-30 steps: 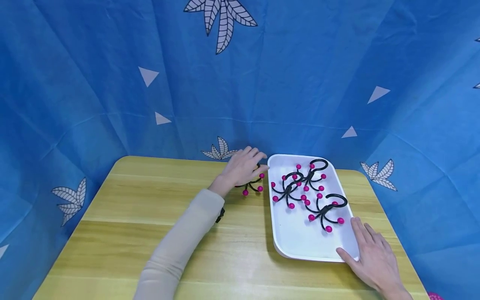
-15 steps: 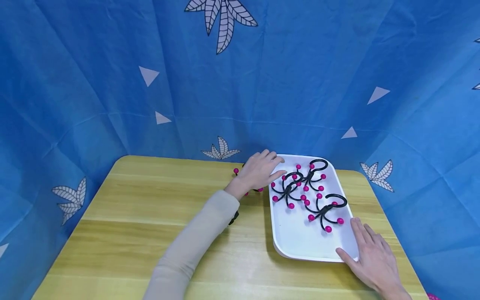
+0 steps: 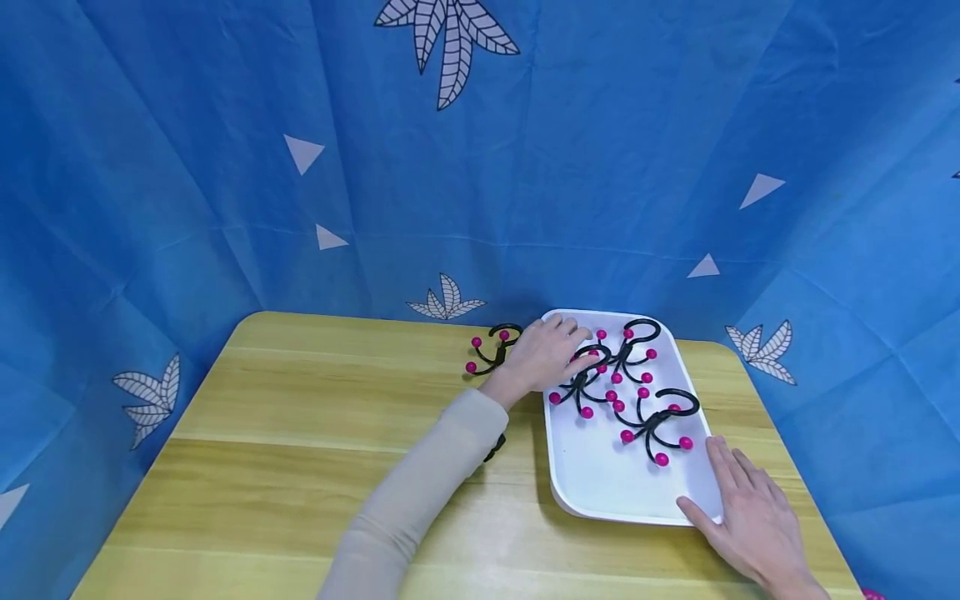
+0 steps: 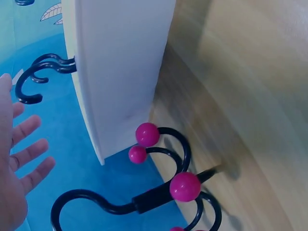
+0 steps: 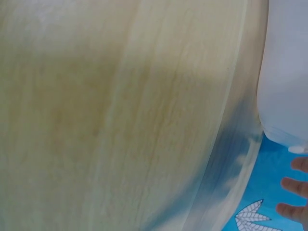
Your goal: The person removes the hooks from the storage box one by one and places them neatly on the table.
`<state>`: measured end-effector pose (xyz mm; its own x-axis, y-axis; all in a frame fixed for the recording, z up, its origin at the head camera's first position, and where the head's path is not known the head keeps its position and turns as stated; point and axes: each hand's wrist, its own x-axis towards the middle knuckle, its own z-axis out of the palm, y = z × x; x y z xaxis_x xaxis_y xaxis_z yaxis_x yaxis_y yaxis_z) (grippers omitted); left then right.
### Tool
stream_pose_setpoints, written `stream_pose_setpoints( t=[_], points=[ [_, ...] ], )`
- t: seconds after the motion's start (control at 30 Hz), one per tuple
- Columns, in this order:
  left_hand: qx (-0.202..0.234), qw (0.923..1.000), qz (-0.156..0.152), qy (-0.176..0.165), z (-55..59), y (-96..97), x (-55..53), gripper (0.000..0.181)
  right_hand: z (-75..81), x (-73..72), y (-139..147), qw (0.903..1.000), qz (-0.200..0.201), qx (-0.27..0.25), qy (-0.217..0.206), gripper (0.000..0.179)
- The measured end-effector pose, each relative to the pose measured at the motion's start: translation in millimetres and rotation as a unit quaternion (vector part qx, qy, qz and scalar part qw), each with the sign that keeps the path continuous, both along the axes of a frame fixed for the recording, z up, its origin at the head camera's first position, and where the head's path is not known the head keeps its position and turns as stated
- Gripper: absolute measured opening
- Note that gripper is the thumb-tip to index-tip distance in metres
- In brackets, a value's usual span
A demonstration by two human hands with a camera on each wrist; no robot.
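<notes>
L hand [image 3: 549,354] is above the far-left part of white tray [image 3: 607,479], fingers loosely extended, nothing held; I can't confirm contact w/ the hook handle below. R hand [image 3: 756,517] is at the tray's near-right corner, fingers straight, thumb spread, fingertips at rim, nothing gripped. Tray contents: 3 blk claw units w/ pink ball tips, i.e. far unit [image 3: 624,353], left unit [image 3: 580,381] (partly covered by L hand) and near-right unit [image 3: 655,422]. 4th unit [image 3: 500,355] rests on wood tbl [image 3: 300,417], just left of tray, partly hidden behind L hand. Blue curtain [image 3: 420,183] hangs behind tbl.
</notes>
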<state>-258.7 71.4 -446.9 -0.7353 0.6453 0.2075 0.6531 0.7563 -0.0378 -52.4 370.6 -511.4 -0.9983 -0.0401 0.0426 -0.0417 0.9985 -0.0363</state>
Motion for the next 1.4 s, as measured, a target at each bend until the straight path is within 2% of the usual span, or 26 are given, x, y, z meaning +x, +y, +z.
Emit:
stream_pose_setpoints(
  t=[0.27, 0.63, 0.83, 1.03, 1.17, 1.4],
  points=[
    [-0.013, 0.9998, 0.007, -0.017, -7.2, 7.8, 1.9, 0.053, 1.0, -0.4, 0, 1.0000, -0.005, 0.003, -0.007, 0.111],
    [-0.038, 0.9992, 0.002, 0.013, -8.2, 14.3, 1.9, 0.056, -1.6, -1.0, -1, 1.0000, -0.002, 0.001, 0.002, 0.112],
    [-0.036, 0.9992, 0.003, 0.016, -7.2, 18.0, 2.1, 0.051, -0.9, -0.4, 0, 1.0000, 0.000, 0.004, 0.009, 0.112],
    [-0.031, 0.9992, 0.004, 0.024, -7.6, 18.3, 2.1, 0.044, 0.8, -0.8, -1, 0.9999, -0.006, 0.004, -0.011, 0.112],
    [-0.028, 0.9993, 0.005, 0.026, -7.4, 17.7, 2.1, 0.039, -0.1, -0.5, -1, 1.0000, -0.006, 0.002, -0.007, 0.112],
    [-0.024, 0.9993, 0.004, 0.028, -6.8, 17.5, 0.9, 0.039, 1.0, -1.4, -1, 0.9999, -0.006, 0.002, -0.011, 0.111]
  ],
)
